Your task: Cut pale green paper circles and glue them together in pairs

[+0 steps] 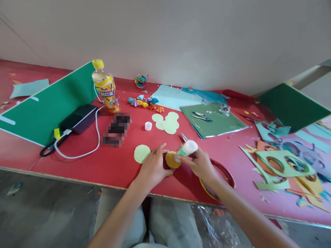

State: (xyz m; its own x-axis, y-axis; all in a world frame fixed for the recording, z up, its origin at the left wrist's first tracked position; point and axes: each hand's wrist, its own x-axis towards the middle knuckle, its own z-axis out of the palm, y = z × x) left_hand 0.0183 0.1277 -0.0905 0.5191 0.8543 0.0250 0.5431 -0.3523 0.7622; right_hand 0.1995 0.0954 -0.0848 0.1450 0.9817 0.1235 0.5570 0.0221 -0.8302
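My right hand is closed round a white and green glue stick, tilted with its lower end at a small orange-yellow paper circle. Thumb and fingers of my left hand hold that circle from its left side, near the table's front edge. Pale green paper circles lie against the left hand's far side. Farther back sit more pale green circles and a white cap. Scissors lie partly hidden behind the glue stick. Under my right forearm is a red, ring-shaped object, partly covered.
On the left stand a drink bottle, a green board, a black case and a white cable. Folded paper pieces and a green packet lie behind. Cut paper scraps spread at right.
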